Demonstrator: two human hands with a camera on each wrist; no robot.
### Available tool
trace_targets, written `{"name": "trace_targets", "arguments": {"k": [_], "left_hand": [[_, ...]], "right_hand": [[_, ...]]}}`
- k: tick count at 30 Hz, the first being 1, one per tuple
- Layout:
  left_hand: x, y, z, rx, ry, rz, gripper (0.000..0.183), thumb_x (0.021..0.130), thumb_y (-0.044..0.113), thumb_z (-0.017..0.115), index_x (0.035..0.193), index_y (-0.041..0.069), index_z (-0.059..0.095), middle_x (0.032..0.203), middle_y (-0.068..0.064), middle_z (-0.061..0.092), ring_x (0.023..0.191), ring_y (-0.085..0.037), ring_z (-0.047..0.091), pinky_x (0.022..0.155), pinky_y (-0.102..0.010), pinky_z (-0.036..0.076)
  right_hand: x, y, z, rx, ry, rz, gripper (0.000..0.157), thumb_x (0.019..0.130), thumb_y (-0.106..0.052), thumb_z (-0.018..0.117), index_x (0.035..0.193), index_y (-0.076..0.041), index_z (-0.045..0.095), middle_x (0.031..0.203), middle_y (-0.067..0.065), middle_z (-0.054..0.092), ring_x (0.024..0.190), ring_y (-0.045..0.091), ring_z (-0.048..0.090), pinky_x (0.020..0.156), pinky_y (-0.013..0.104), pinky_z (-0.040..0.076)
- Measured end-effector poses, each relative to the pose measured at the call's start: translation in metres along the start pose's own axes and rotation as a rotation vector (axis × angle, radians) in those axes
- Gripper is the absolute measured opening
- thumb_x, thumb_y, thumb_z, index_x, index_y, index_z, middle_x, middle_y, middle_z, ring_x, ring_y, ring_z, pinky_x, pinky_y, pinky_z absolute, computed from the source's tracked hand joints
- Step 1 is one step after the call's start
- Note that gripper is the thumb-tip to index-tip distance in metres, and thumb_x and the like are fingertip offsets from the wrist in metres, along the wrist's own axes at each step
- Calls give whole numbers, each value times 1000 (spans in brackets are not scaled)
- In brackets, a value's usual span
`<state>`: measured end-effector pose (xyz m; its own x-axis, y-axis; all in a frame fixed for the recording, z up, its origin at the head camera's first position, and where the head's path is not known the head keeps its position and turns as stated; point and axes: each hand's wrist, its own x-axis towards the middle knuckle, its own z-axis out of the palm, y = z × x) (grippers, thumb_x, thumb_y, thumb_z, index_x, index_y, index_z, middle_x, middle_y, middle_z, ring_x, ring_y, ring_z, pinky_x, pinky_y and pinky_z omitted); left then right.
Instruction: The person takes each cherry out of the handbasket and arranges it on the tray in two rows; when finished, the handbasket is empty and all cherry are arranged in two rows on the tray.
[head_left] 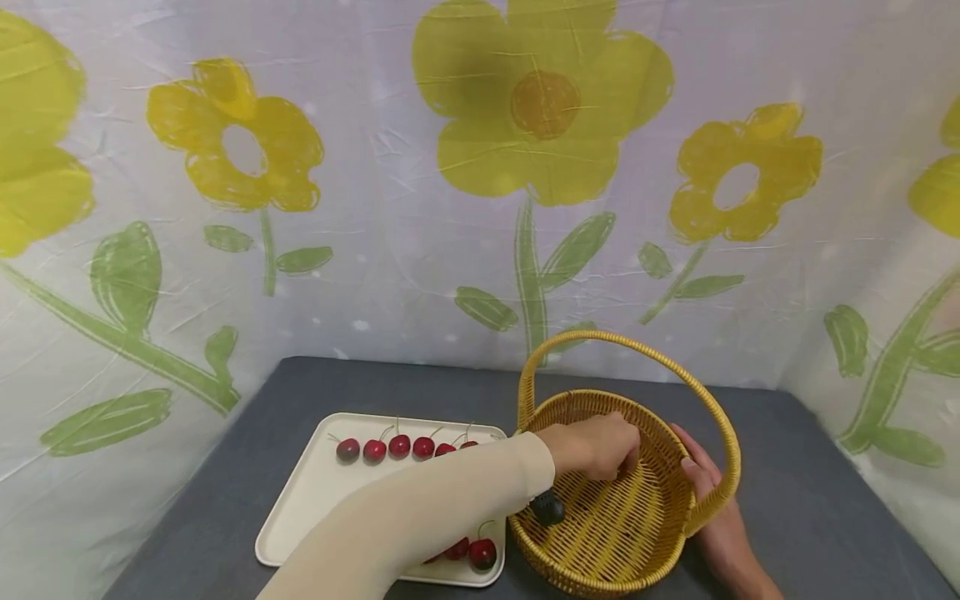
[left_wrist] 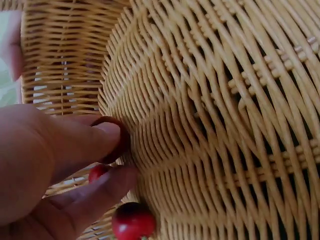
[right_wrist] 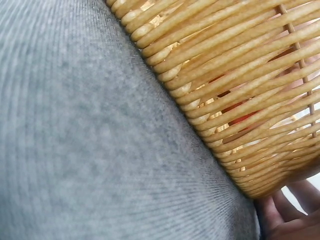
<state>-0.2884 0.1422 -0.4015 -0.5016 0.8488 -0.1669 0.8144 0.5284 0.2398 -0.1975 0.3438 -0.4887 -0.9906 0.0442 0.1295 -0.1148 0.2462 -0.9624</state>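
My left hand (head_left: 600, 446) reaches down inside a round yellow wicker basket (head_left: 607, 542). In the left wrist view its thumb and fingers pinch a dark red cherry (left_wrist: 121, 142) close to the woven wall and floor. Two more cherries lie by those fingers: a bright red cherry (left_wrist: 134, 221) below them and a second cherry (left_wrist: 97, 172), partly hidden between the fingers. At the basket's right side, my right hand (head_left: 716, 500) holds the outer wall, its thumb near the rim; some of its fingers are hidden. Red shows through the weave in the right wrist view.
Left of the basket lies a white tray (head_left: 318, 500), with a row of stemmed cherries (head_left: 399, 447) at its back and more cherries (head_left: 482, 554) at its front right. My left forearm crosses it. The basket's tall handle (head_left: 622, 337) arches above. Dark grey cloth (head_left: 420, 383) covers the table.
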Motion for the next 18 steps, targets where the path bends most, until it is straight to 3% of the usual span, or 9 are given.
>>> {"name": "trace_targets", "arguments": {"k": [3, 5, 10, 15, 18], "left_hand": [[-1, 2, 0, 8, -15, 14, 29, 101, 0, 74, 112, 23, 87, 115, 13, 81, 111, -4, 67, 85, -14, 51], [-3, 4, -1, -4, -15, 33, 27, 100, 3, 78, 117, 23, 87, 117, 13, 81, 115, -4, 70, 88, -13, 55], [-11, 10, -10, -75, 30, 123, 25, 98, 7, 81, 118, 21, 86, 107, 14, 82, 100, 6, 71, 84, -8, 53], [-35, 16, -26, -197, 77, 202, 25, 99, 11, 80, 122, 19, 85, 105, 17, 82, 92, 11, 67, 86, -5, 48], [-56, 17, -32, -296, 92, 198, 24, 101, 13, 76, 123, 20, 85, 105, 18, 82, 90, 13, 67, 83, -6, 49]], "right_hand": [[0, 0, 0, -4, -2, -10, 58, 122, -37, 26, 175, -12, 26, 175, 16, 32, 135, -16, 51, 100, 10, 52], [0, -1, 1, -20, 3, -13, 59, 122, -38, 26, 175, -12, 26, 175, 16, 32, 134, -17, 50, 99, 9, 51], [1, -2, 1, -61, 15, -9, 59, 122, -38, 25, 175, -12, 26, 176, 19, 32, 131, -23, 46, 98, 5, 48], [0, -1, 2, -50, 17, 14, 58, 122, -37, 25, 175, -12, 24, 173, 19, 34, 126, -20, 52, 94, 11, 54], [0, 0, 2, -52, 23, 26, 58, 122, -36, 24, 175, -12, 24, 174, 19, 34, 125, -21, 52, 94, 10, 54]]}}
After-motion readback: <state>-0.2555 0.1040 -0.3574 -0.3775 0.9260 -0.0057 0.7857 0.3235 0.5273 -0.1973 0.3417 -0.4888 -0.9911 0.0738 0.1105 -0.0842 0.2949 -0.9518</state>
